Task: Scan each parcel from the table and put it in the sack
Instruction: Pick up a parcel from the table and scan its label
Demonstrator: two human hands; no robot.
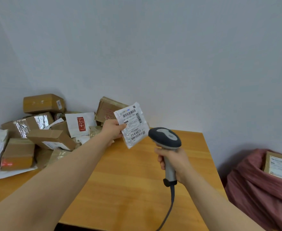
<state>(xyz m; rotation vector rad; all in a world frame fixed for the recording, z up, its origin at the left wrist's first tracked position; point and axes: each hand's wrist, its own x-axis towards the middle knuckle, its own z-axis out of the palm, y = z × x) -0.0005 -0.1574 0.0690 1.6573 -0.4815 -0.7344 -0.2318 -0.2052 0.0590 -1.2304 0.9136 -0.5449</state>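
My left hand (113, 129) holds a small white parcel (133, 125) upright above the wooden table (128, 180), its barcode label facing me. My right hand (172, 162) grips the handle of a grey barcode scanner (165, 138), whose head sits just right of the parcel and points toward it. The scanner's cable hangs down toward the table's front edge. A dusky pink sack (257, 185) stands on the floor at the right, with a brown labelled parcel (278, 165) lying in its open top.
A heap of parcels (41, 130) covers the table's left and back: several brown cardboard boxes, white mailers, one with a red label (81, 124). A plain grey wall stands behind. The table's right edge lies close to the sack.
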